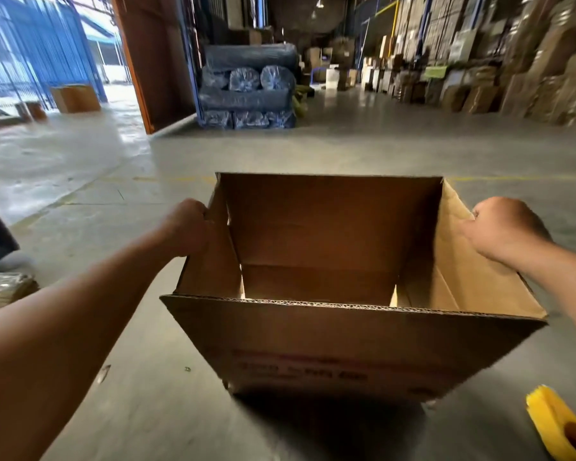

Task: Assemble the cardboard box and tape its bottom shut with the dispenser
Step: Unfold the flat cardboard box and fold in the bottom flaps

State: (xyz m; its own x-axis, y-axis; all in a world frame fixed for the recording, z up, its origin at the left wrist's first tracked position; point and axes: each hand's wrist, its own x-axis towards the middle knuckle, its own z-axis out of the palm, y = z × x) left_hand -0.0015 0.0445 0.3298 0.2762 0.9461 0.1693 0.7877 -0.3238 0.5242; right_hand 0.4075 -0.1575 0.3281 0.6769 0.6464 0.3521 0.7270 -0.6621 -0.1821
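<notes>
Each grip, left hand (187, 227) and right hand (502, 227), holds the box (330, 344) between them.

box print (300, 371) blurred, yellow object (559, 427) cut off at corner

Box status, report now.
Both hands gripping side flaps: left hand, right hand. Cardboard box open, upright on floor. Yellow dispenser lying untouched, lower right.

Both your bare arms reach forward, well apart. Your left hand (187, 227) is curled, fingers gripping the left flap edge of the box (330, 344). Your right hand (502, 229) is likewise curled, knuckles up, gripping the right flap edge.
</notes>
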